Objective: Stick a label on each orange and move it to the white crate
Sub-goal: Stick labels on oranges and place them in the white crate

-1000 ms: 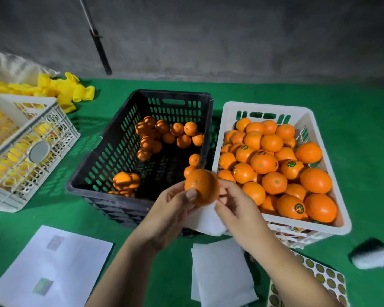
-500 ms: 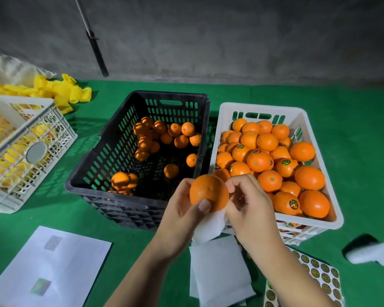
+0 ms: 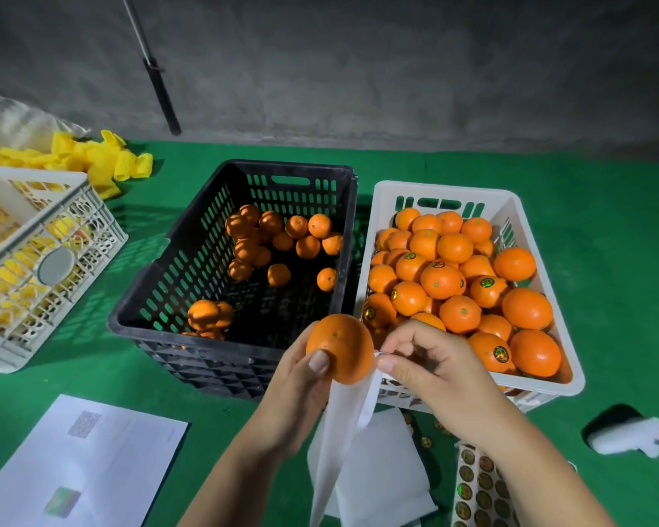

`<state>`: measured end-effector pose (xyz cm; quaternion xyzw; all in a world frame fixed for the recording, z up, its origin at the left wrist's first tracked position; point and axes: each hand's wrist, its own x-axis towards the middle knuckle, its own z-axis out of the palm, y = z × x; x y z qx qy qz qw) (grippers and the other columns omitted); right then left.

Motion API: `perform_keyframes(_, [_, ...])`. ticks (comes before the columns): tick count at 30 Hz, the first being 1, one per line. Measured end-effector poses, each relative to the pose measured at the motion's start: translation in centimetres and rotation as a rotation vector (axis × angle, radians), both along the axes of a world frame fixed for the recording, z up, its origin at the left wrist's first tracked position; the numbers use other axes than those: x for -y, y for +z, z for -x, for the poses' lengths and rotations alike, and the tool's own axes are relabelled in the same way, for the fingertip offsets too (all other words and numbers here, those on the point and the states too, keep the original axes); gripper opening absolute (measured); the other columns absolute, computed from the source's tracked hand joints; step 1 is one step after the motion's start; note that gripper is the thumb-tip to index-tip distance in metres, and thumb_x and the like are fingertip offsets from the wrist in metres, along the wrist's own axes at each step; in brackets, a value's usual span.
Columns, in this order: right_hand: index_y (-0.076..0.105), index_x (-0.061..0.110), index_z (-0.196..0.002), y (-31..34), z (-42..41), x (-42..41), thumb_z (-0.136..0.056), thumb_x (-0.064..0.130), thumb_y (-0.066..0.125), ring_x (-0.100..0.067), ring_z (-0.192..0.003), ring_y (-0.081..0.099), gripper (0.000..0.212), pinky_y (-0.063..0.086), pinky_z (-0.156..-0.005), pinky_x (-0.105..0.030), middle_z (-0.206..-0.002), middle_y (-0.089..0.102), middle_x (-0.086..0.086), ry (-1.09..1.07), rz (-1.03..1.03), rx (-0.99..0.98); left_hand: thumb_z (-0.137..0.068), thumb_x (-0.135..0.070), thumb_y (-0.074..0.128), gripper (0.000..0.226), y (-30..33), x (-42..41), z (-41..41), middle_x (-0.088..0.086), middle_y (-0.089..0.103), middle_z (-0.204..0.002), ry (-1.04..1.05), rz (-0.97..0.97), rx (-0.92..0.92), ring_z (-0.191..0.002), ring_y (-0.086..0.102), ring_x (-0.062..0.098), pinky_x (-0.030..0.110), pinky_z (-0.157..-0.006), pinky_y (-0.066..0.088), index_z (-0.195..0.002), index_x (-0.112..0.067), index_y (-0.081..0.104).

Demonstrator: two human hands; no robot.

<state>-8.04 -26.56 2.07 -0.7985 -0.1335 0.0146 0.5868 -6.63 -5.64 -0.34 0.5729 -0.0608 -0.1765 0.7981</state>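
Note:
My left hand (image 3: 301, 378) holds an orange (image 3: 341, 346) in front of the gap between the two crates, thumb pressed on its front. My right hand (image 3: 428, 365) pinches the top edge of a white foam sheet (image 3: 345, 420) that hangs down beside and under the orange. The white crate (image 3: 541, 389) on the right is heaped with oranges (image 3: 453, 294), some bearing round labels. The black crate (image 3: 160, 298) on the left holds several loose oranges (image 3: 278, 237). A sheet of round labels (image 3: 480, 492) lies under my right forearm.
A stack of white foam sheets (image 3: 385, 473) lies on the green table below my hands. White paper (image 3: 80, 458) lies at front left. A white basket (image 3: 39, 256) with yellow netting stands at far left, yellow netting (image 3: 99, 157) behind it. A white object (image 3: 624, 437) lies at right.
The orange stays in my left hand. My right hand has drawn the white foam sheet up and out to the right, so it now hangs long below the orange.

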Motion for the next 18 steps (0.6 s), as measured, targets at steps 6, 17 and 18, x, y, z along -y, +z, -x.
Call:
perform_keyframes(6, [0.076,0.029,-0.090,0.5,0.1,0.4,-0.093,0.025,0.077,-0.011,-0.073,0.063,0.005,0.054,-0.071,-0.026,-0.077,0.067,0.004,-0.137,-0.238,-0.062,-0.058,-0.075,0.089,0.086,0.0,0.0,0.4,0.004,0.067,-0.113,0.021,-0.029,-0.008,-0.109,0.065,0.022,0.034,-0.096,0.054,-0.119,-0.020,0.064])
perform_keyframes(17, [0.079,0.015,-0.100,4.2,0.6,-1.3,-0.086,0.001,0.081,-0.003,-0.091,0.068,0.019,0.049,-0.081,-0.010,-0.097,0.070,0.005,-0.264,-0.020,0.279,-0.073,-0.060,0.090,0.058,0.8,1.2,0.5,-0.003,0.069,-0.110,-0.021,-0.115,0.156,-0.100,0.066,0.014,0.027,-0.084,0.053,-0.111,-0.027,0.062])
perform_keyframes(18, [0.079,0.013,-0.100,4.3,0.7,-1.4,-0.086,0.000,0.081,-0.003,-0.093,0.067,0.019,0.048,-0.081,-0.009,-0.099,0.070,0.003,-0.258,0.007,0.286,-0.074,-0.059,0.090,0.057,0.9,1.3,0.5,-0.003,0.069,-0.110,-0.023,-0.113,0.164,-0.100,0.065,0.014,0.027,-0.084,0.053,-0.112,-0.026,0.062])
